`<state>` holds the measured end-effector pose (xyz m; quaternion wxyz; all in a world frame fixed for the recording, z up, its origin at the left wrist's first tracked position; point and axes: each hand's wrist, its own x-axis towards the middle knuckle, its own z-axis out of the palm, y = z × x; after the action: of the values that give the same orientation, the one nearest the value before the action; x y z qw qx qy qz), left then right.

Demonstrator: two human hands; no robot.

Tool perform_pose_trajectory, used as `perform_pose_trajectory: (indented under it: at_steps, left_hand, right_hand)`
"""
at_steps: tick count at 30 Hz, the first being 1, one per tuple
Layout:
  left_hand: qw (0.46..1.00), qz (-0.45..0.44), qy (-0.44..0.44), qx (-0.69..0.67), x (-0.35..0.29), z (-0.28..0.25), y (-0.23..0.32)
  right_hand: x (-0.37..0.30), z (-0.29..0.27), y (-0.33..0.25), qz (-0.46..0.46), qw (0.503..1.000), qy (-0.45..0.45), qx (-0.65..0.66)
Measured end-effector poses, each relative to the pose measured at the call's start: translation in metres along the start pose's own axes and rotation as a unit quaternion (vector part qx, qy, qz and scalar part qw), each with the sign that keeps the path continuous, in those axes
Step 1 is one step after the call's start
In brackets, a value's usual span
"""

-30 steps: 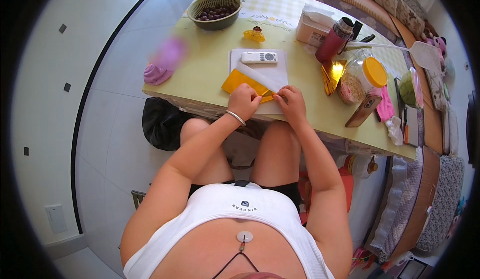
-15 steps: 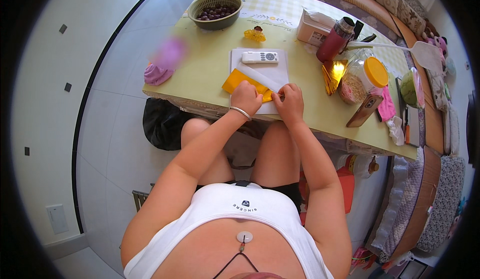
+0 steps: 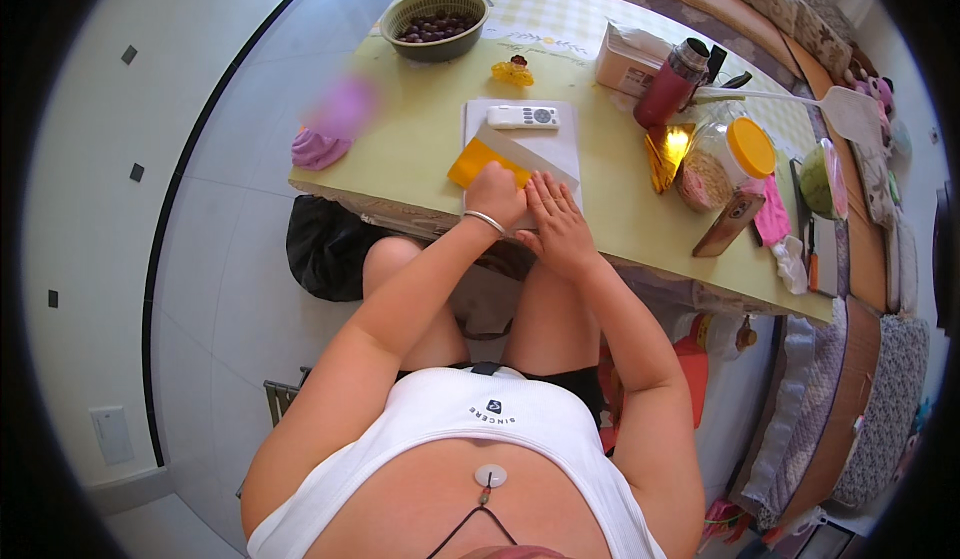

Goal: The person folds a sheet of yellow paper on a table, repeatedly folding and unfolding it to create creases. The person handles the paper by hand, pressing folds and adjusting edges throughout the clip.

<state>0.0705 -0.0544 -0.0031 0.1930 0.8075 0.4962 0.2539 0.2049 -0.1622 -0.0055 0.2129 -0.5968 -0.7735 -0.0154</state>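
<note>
A folded sheet of golden-yellow paper (image 3: 470, 167) with a pale underside lies on a white pad of paper (image 3: 565, 124) near the table's front edge. My left hand (image 3: 497, 195), wearing a silver bangle, is curled closed at the sheet's near edge and pins it down. Flat beside it, with fingers stretched, my right hand (image 3: 562, 227) presses over the sheet's right part and hides it. Above the sheet, a white remote control (image 3: 523, 117) rests on the pad.
Farther left stands a green basket (image 3: 440, 51) of dark round fruit. A yellow hair clip (image 3: 512, 72) sits behind the pad. To the right are a red thermos (image 3: 672, 84), golden folded foil (image 3: 665, 154), a yellow-lidded jar (image 3: 712, 172), and a phone (image 3: 728, 224). Purple cloth (image 3: 318, 149) lies at left.
My right hand has gone from pinching the sheet's right end to lying flat over it, a little lower and nearer my left hand. The left hand stays almost in place.
</note>
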Motion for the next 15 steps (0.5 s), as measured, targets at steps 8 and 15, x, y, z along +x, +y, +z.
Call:
perform_pose_trajectory:
  at_steps: [8, 15]
  left_hand:
    - [0.998, 0.050, -0.016, 0.018, 0.000, -0.008, 0.000]
    - [0.990, 0.112, -0.080, -0.012, -0.004, -0.048, -0.028]
  right_hand:
    - [0.001, -0.001, -0.001, 0.031, 0.998, -0.048, -0.016]
    - [0.005, -0.017, -0.005, 0.016, 0.994, -0.106, 0.005]
